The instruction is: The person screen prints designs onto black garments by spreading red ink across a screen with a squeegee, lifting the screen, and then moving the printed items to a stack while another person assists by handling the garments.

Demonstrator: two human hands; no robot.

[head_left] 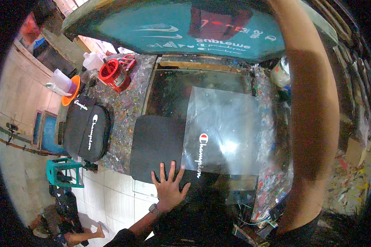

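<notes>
My left hand (170, 190) lies with its fingers spread on the lower edge of a black fabric panel (156, 142). A clear plastic sheet (239, 119) with red-and-white lettering covers the panel's right side and catches a bright glare. Both lie on a dark printing board (169, 92). Beyond them a silk-screen frame (161, 24) with blue-green mesh stands tilted up. My right arm crosses the right side of the view and reaches up to the frame's upper right; the hand itself is beyond the top edge.
To the left, black printed panels (86, 131) rest on the paint-stained table (126, 101). Behind them stand a red tub (111, 76), an orange dish (72, 91) and a plastic jug (61, 82). A jar (281, 74) sits right, a green stool (65, 173) lower left. Another person's leg (86, 236) shows below.
</notes>
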